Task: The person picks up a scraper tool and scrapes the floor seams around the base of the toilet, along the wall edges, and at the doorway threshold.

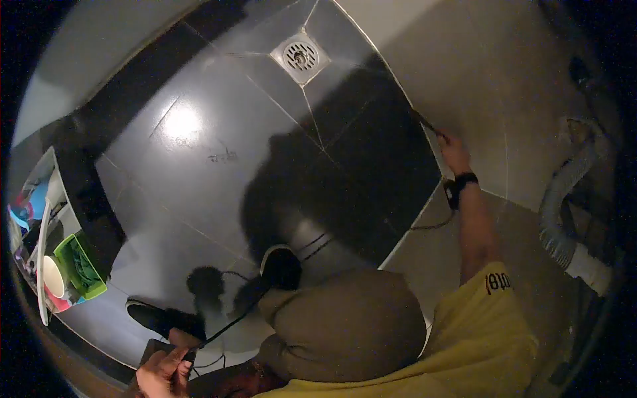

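At the bottom left, my left hand (162, 373) is closed round a dark flat device (156, 350), from which a black cable (232, 323) runs up past my shoe. Over at the right, my right hand (454, 152) grips a thin dark stick-like tool (426, 122). Its tip touches or nearly touches the seam where the dark floor tiles (371, 152) meet the wall. A black band circles my right wrist. Up and left of that hand, a square metal drain (300, 58) is set in the floor.
A white bin (45, 252) at the left holds a green box (81, 272), a cup and colourful items. A grey corrugated hose (556, 212) hangs at the right by a white pipe (589, 270). My dark shoes (281, 266) rest on the tiles.
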The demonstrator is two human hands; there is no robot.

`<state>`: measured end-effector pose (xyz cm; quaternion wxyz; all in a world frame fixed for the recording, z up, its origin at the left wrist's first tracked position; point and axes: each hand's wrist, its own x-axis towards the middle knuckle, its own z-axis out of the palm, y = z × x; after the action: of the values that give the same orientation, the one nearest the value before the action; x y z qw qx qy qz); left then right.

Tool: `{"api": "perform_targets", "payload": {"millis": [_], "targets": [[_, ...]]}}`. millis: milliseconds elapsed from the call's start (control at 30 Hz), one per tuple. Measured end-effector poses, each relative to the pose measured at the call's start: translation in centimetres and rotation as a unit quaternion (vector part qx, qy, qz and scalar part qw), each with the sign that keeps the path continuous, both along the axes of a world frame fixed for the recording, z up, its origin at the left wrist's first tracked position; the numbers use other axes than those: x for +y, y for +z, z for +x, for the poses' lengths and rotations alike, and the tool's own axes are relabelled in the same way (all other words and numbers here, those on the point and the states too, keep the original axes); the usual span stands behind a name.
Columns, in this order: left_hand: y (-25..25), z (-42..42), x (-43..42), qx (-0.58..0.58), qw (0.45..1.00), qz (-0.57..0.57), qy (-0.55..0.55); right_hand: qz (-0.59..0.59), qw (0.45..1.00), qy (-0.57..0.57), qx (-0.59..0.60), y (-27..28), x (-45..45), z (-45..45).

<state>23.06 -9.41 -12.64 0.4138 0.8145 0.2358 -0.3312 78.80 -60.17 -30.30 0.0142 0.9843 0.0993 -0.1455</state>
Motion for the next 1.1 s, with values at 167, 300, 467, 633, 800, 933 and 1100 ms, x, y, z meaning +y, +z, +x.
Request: {"api": "perform_targets", "payload": {"millis": [167, 300, 467, 633, 800, 933, 1100], "targets": [[1.1, 0.8, 0.1, -0.049, 0.996, 0.064, 0.022, -0.087, 0.995, 0.056, -0.002, 3.0, 4.5, -2.4], [0.3, -0.6, 0.1, -0.021, 0.997, 0.036, 0.058, -0.173, 0.985, 0.022, 0.01, 4.8, 3.3, -2.1], [0.4, -0.1, -0.4, 0.013, 0.999, 0.034, 0.041, -0.066, 0.997, 0.038, -0.003, -1.4, -2.2, 1.4], [0.4, 0.1, 0.3, -0.023, 0.998, 0.018, 0.062, -0.148, 0.988, 0.035, -0.005, 4.5, 2.6, -3.1], [-1.7, -1.4, -0.6, -0.086, 0.995, 0.028, 0.037, -0.034, 0.999, 0.03, 0.006, 2.8, 4.1, -1.3], [-1.0, -0.8, 0.3, -0.063, 0.995, 0.033, 0.067, -0.14, 0.989, 0.027, -0.049, -0.5, -4.3, -3.1], [-2.7, -2.9, -0.1, -0.075, 0.99, 0.009, 0.116, -0.133, 0.988, -0.073, 0.015, 1.2, -7.9, -4.5]]}}
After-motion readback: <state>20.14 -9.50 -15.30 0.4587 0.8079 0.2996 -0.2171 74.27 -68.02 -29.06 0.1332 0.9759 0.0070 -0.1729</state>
